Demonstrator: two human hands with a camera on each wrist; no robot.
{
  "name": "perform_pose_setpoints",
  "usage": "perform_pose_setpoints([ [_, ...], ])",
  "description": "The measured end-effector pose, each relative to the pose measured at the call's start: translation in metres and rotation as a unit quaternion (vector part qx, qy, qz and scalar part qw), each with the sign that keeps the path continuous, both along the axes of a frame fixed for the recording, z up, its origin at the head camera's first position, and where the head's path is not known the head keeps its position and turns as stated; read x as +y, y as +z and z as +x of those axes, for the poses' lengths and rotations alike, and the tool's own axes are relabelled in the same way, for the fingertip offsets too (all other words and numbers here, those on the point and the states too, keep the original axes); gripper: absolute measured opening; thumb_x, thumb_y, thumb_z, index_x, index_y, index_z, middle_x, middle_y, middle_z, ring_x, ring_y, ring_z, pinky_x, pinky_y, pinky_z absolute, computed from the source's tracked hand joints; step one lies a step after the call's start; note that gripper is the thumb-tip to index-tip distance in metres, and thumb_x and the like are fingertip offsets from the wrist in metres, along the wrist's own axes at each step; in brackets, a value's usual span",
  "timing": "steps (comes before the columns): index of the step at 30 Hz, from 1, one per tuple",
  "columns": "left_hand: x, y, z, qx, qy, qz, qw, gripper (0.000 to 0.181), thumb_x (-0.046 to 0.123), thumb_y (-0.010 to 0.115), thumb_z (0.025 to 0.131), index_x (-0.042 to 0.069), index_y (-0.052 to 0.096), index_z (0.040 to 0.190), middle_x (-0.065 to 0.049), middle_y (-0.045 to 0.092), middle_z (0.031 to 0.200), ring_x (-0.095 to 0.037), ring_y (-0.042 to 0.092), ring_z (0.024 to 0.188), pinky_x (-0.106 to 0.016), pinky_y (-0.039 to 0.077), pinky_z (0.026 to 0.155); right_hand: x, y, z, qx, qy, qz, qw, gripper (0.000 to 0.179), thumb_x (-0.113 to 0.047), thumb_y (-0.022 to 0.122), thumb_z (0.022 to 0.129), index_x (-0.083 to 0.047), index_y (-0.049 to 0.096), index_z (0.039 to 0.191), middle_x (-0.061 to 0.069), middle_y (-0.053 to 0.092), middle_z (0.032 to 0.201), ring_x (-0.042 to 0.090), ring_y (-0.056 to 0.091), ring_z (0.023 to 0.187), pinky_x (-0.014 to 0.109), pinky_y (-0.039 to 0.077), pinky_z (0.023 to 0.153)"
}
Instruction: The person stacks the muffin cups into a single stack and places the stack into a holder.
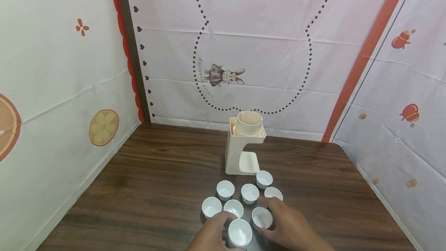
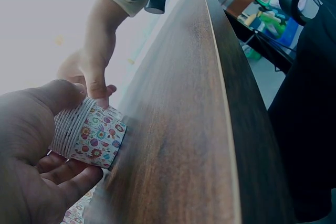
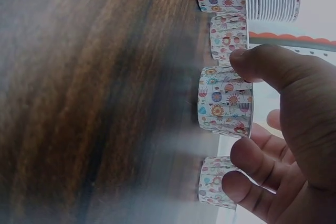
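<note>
Near the front edge, my left hand [image 1: 213, 235] holds a stack of white paper baking cups [image 1: 240, 232]. In the left wrist view the stack's floral outer cup [image 2: 100, 136] lies between thumb and fingers. My right hand [image 1: 288, 224] is around a single baking cup [image 1: 262, 218] standing upright on the table. In the right wrist view, the thumb overlaps this cup's [image 3: 226, 100] rim and the curved fingers [image 3: 249, 156] stand slightly off its other side. Several more baking cups [image 1: 250, 193] stand beyond both hands.
A cream-coloured stand [image 1: 232, 154] with a round holder [image 1: 249, 123] on top is behind the cups. The dark wooden table [image 1: 139, 189] is bordered by printed white cloth [image 1: 69, 88] at the back and both sides.
</note>
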State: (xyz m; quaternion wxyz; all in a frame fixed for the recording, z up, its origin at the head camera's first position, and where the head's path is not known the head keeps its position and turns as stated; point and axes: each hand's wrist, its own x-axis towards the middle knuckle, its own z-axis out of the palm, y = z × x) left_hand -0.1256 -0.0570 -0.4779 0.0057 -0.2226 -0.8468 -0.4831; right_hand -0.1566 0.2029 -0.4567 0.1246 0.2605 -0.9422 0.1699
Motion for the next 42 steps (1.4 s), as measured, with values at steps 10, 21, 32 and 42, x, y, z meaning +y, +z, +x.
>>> perform_pose_setpoints([
  [10, -0.001, 0.000, 0.000, -0.008, -0.003, 0.008, 0.9999, 0.063, 0.020, 0.097, 0.064, 0.013, 0.063, 0.117, 0.017, 0.061, 0.101, -0.004, 0.058, 0.094, -0.029, 0.051, 0.086, -0.002, 0.001, -0.001, -0.033, -0.001, 0.003, 0.9995, 0.069, -0.043, 0.090, 0.072, -0.023, 0.061, 0.131, -0.013, 0.061, 0.117, 0.002, 0.058, 0.091, 0.031, 0.052, 0.068],
  [21, -0.001, 0.001, -0.002, -0.032, -0.011, 0.026, 0.9991, 0.064, 0.020, 0.098, 0.060, 0.016, 0.064, 0.114, 0.017, 0.061, 0.099, -0.004, 0.058, 0.091, -0.028, 0.051, 0.083, -0.001, -0.001, -0.002, -0.041, -0.016, 0.014, 0.9989, 0.070, -0.046, 0.090, 0.072, -0.023, 0.061, 0.132, -0.010, 0.064, 0.118, 0.005, 0.060, 0.094, 0.034, 0.053, 0.072],
  [32, -0.002, -0.002, -0.005, -0.013, -0.009, 0.004, 0.9999, 0.067, 0.018, 0.101, 0.056, 0.014, 0.065, 0.112, 0.017, 0.061, 0.101, -0.002, 0.056, 0.090, -0.027, 0.051, 0.083, 0.000, 0.011, 0.001, 0.019, -0.009, -0.006, 0.9998, 0.072, -0.040, 0.093, 0.069, -0.023, 0.063, 0.132, -0.012, 0.065, 0.123, 0.006, 0.064, 0.096, 0.033, 0.055, 0.072],
  [42, -0.002, -0.002, -0.003, -0.025, -0.008, 0.010, 0.9996, 0.066, 0.013, 0.099, 0.055, 0.014, 0.065, 0.111, 0.018, 0.059, 0.097, -0.002, 0.054, 0.084, -0.026, 0.050, 0.077, -0.003, 0.025, 0.007, 0.009, 0.000, -0.005, 0.9999, 0.075, -0.040, 0.093, 0.068, -0.023, 0.061, 0.134, -0.011, 0.066, 0.117, 0.003, 0.061, 0.089, 0.032, 0.054, 0.070],
])
